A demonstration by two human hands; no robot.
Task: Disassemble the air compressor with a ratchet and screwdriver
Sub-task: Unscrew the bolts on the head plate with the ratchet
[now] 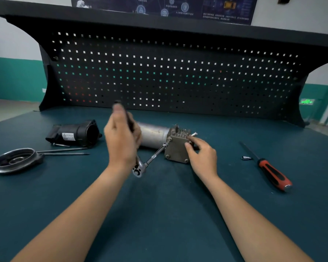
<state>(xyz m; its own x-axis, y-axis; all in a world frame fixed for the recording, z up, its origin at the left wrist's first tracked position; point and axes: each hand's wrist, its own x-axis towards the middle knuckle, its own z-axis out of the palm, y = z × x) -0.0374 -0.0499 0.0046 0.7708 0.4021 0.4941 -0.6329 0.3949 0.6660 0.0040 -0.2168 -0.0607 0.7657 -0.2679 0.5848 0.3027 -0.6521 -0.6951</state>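
Observation:
The air compressor (155, 135), a grey metal cylinder with a finned square head (177, 150), lies on the green bench. My left hand (121, 140) grips the black handle of the ratchet (139, 168), which points up and away. The ratchet's extension bar (155, 155) runs to a bolt at the top left corner of the head plate. My right hand (203, 156) holds the right side of the head, fingers curled over its edge. A loosened bolt (194, 134) sticks up beside the fins. A red and black screwdriver (269, 169) lies to the right.
A black plastic housing (74, 134) lies at the left, with a round metal end cover (15, 160) and two long thin bolts (64, 151) in front of it. A small socket (246, 158) sits near the screwdriver's shaft. A black pegboard (169, 72) stands behind the bench.

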